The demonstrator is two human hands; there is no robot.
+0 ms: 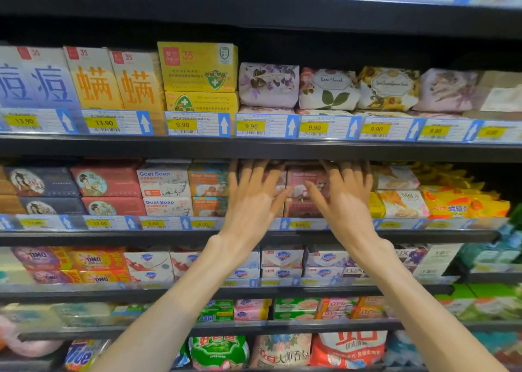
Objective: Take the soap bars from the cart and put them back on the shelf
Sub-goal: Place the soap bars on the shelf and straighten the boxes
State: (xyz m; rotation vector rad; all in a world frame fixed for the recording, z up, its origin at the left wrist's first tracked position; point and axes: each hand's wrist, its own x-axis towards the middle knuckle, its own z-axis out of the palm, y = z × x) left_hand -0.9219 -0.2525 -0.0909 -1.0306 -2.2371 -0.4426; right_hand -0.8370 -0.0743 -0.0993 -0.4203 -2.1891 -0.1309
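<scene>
Shelf [254,234]: soap bars [306,190] behind blurred hands.

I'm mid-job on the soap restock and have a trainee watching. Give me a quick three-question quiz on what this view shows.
1. True or false: the left hand and the right hand are both raised with fingers spread at the pink goat soap boxes.
2. Which printed price sits on the tag under the orange-lettered boxes: A) 9.90 B) 13.90 C) 12.00?
3. Fill in: the wrapped bar right of the purple floral bar is labelled Rose ____.

Key: 1 true; 2 B; 3 Floral.
</scene>
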